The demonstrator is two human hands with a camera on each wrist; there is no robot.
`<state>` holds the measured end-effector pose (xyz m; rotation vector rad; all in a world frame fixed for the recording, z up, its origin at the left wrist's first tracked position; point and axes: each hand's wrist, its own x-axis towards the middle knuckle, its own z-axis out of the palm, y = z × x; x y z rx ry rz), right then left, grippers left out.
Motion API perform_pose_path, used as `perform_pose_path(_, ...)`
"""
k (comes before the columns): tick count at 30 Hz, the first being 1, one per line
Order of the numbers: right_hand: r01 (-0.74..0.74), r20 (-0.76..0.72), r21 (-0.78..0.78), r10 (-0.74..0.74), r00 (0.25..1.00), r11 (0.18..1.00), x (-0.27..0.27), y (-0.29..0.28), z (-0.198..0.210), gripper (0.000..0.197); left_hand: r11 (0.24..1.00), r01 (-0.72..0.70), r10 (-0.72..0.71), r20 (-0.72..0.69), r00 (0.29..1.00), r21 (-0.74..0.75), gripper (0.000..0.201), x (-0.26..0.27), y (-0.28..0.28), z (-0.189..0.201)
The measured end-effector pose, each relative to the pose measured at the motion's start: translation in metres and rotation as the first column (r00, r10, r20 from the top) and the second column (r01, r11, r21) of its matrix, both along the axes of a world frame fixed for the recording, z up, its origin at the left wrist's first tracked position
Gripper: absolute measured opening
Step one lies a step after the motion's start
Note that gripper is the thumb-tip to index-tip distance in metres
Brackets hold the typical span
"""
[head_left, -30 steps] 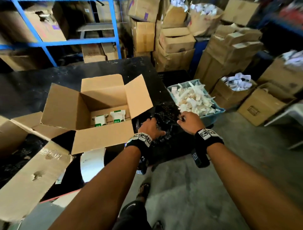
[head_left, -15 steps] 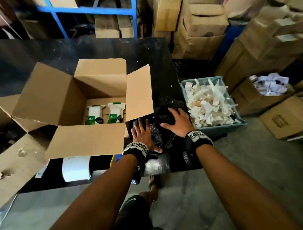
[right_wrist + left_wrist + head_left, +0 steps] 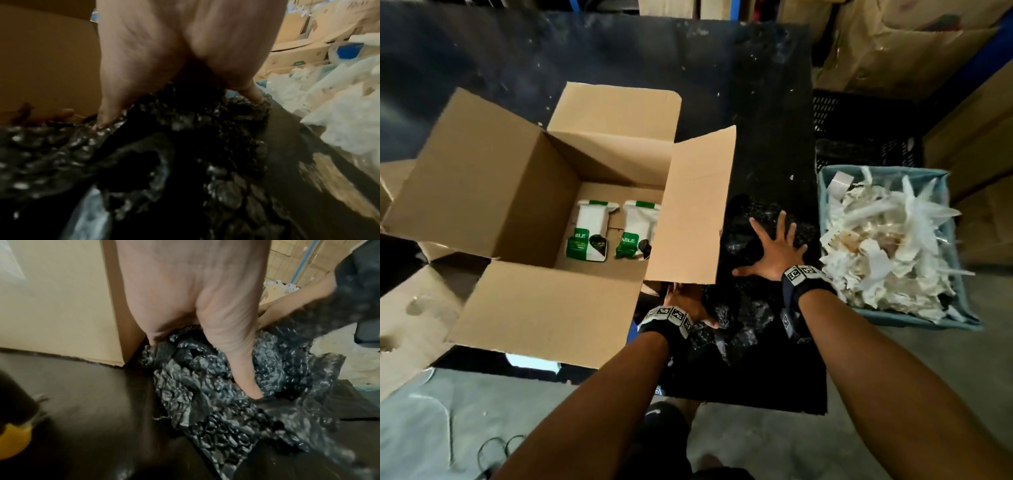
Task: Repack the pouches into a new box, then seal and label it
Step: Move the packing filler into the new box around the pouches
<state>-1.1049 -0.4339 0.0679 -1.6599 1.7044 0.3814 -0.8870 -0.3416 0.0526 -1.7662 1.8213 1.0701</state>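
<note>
- Both hands use a flat grip. The right hand (image 3: 774, 251) has its fingers spread wide and presses down on the black bubble wrap (image 3: 739, 318).
- My guess is that the left hand (image 3: 686, 301) is flat too. Its thumb pushes into the wrap, but a box flap hides its fingers, so I cannot be sure.
- Neither hand pinches or holds anything that I can see.
- The wrap lies crumpled on the dark surface (image 3: 767, 113), right beside the open cardboard box (image 3: 544, 308).
- Two white and green pouches (image 3: 589, 229) lie flat on the bottom of the box, side by side. Lots of room is left.
- I think the person is flattening the wrap, maybe to pad the box.
- The wrap is springy. It could puff back up when the hands lift.
- The box flap (image 3: 691, 205) stands right next to the hands. A bump could knock it or slide the box.
- The wrap sits near the surface edge, beside a blue bin (image 3: 825, 192) of white scraps. A hard push could send it over the edge.
</note>
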Motion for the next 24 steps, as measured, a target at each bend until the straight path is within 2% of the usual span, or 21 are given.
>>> perform_pose_path(2, -0.01, 0.048, 0.02, 0.009, 0.999, 1.0, 0.001, -0.001, -0.013, 0.132, 0.999, -0.04, 0.041, -0.042, 0.998, 0.021, 0.102, -0.003, -0.003, -0.003)
perform_pose_path(4, -0.055, 0.056, 0.012, 0.055, 0.997, 0.998, 0.004, 0.005, -0.021, 0.119, 0.994, -0.098, 0.094, -0.094, 0.991, -0.039, 0.067, -0.004, -0.003, -0.001)
perform_pose_path(5, -0.075, 0.066, -0.002, 0.075, 0.995, 0.997, 0.006, 0.01, -0.022, 0.115, 0.992, -0.119, 0.114, -0.091, 0.989, -0.048, 0.058, -0.005, -0.003, 0.002)
perform_pose_path(7, -0.091, 0.107, -0.024, 0.093, 0.99, 0.996, 0.009, 0.019, -0.018, 0.114, 0.985, -0.155, 0.144, -0.139, 0.98, -0.076, 0.056, -0.011, -0.002, 0.012)
perform_pose_path(9, -0.095, 0.188, -0.005, 0.094, 0.978, 0.995, 0.01, 0.029, -0.013, 0.121, 0.982, -0.153, 0.132, -0.176, 0.975, -0.113, 0.058, -0.016, -0.006, 0.028)
perform_pose_path(11, -0.091, 0.278, 0.037, 0.078, 0.957, 0.995, 0.008, 0.038, -0.013, 0.131, 0.991, -0.126, 0.116, -0.177, 0.977, -0.047, 0.054, -0.021, -0.006, 0.036)
perform_pose_path(14, -0.091, 0.27, 0.061, 0.071, 0.96, 0.994, 0.005, 0.05, -0.017, 0.137, 0.996, -0.083, 0.086, -0.114, 0.99, 0.023, 0.051, -0.028, -0.006, 0.048)
perform_pose_path(15, -0.067, 0.254, 0.061, 0.049, 0.966, 0.996, 0.006, 0.053, -0.02, 0.135, 0.993, -0.114, 0.116, -0.081, 0.99, 0.025, 0.052, -0.021, -0.005, 0.014)
perform_pose_path(16, -0.032, 0.242, 0.061, 0.016, 0.97, 0.998, 0.008, 0.058, -0.021, 0.131, 0.988, -0.152, 0.154, -0.06, 0.986, 0.027, 0.054, -0.017, -0.004, 0.002)
perform_pose_path(18, 0.03, 0.242, 0.051, -0.042, 0.969, 0.998, 0.012, 0.066, -0.026, 0.121, 0.974, -0.228, 0.226, -0.129, 0.966, -0.004, 0.054, -0.01, 0.0, -0.01)
perform_pose_path(20, 0.075, 0.273, 0.004, -0.074, 0.959, 0.997, 0.013, 0.076, -0.025, 0.108, 0.957, -0.285, 0.26, -0.264, 0.929, -0.059, 0.048, -0.015, 0.003, -0.006)
perform_pose_path(22, 0.104, 0.323, -0.052, -0.082, 0.943, 0.993, 0.01, 0.085, -0.017, 0.092, 0.944, -0.301, 0.236, -0.357, 0.904, -0.136, 0.061, -0.023, 0.005, -0.001)
perform_pose_path(24, 0.144, 0.37, -0.096, -0.099, 0.924, 0.985, 0.005, 0.094, -0.005, 0.082, 0.936, -0.322, 0.231, -0.448, 0.864, -0.138, 0.067, -0.032, 0.013, 0.024)
